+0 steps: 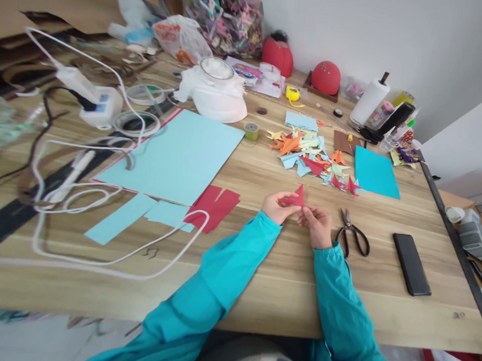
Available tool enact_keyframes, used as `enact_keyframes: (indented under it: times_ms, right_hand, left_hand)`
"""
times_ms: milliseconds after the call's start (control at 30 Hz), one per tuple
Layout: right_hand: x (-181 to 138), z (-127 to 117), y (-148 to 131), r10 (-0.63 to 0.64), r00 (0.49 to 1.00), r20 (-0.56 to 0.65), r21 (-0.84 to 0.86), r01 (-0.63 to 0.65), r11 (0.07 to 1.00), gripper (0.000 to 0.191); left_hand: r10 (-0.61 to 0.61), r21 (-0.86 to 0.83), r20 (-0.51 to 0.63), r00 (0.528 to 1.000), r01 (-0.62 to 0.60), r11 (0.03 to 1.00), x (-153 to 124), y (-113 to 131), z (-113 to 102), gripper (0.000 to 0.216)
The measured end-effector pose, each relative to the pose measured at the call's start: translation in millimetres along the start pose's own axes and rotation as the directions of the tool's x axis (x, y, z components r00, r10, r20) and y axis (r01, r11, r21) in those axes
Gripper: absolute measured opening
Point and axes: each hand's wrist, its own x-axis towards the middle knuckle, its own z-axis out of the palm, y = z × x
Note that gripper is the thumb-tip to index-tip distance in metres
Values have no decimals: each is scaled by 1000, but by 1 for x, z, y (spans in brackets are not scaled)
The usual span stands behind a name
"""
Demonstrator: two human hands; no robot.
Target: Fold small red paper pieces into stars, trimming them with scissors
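Note:
A small folded red paper piece with pointed tips is held up between my two hands over the table. My left hand pinches it from the left, fingers closed. The thumb and fingertips of my right hand close on its lower right corner. Just beyond lies a pile of folded paper cranes in orange, pale blue, yellow and red. Black-handled scissors rest to the right of my right hand, with the blades pointing away from me.
Light blue sheets, red paper strips and a looping white cable lie on the left. A black phone and a turquoise sheet are on the right. Behind stand a thread spool and a yellow tape measure.

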Motion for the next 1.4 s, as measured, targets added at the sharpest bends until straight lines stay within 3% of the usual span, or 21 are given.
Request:
enact_keyframes:
  times_ms: [400,700,1067,1200,1300,1400]
  right_hand:
    - [-1,1,0,-23,1000,0,-12,23,1000,21]
    - [0,-2,0,-31,999,28,-73,33,997,21]
    - [3,-6,3,-68,994,-90,-14,67,998,17]
    - [4,-8,5,-47,994,-96,14,48,999,16]
    - [5,-9,6,-23,994,-103,-4,23,1000,16]
    - [5,-11,4,-13,998,-62,-20,12,1000,15]
  left_hand:
    - [20,21,-27,999,-20,1000,1,-1,0,42]
    - [13,-16,42,999,-12,1000,-4,6,2,40]
    - [5,-148,140,990,16,989,-5,1,1,57]
    - [121,-105,198,973,-101,989,-7,3,0,44]
    - [236,-49,170,957,-231,972,-7,8,-4,33]
    - [223,-47,158,962,-218,975,-4,13,-9,32]
